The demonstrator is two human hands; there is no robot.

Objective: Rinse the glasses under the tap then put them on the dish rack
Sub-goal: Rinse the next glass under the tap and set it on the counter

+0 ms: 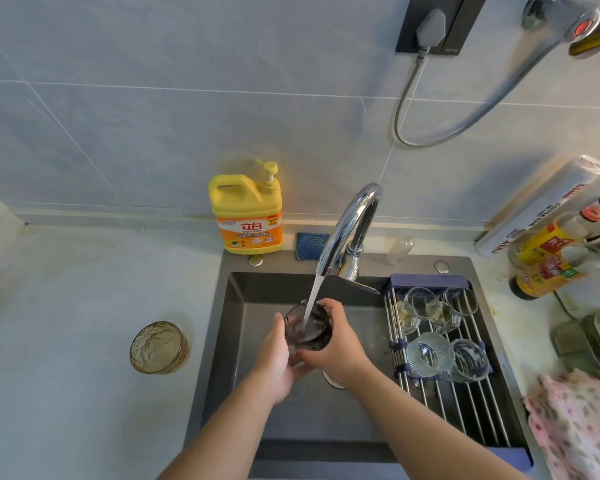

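Observation:
A dark glass is held upright over the sink, and water from the chrome tap runs straight into it. My left hand cups its left side and base, while my right hand grips its right side. An amber textured glass stands on the counter to the left of the sink. The roll-up dish rack lies across the sink's right part with several clear glasses on it.
A yellow dish-soap bottle and a blue sponge sit behind the sink. Sauce bottles, a foil roll and a pink cloth crowd the right counter. A grey cable hangs from the wall socket.

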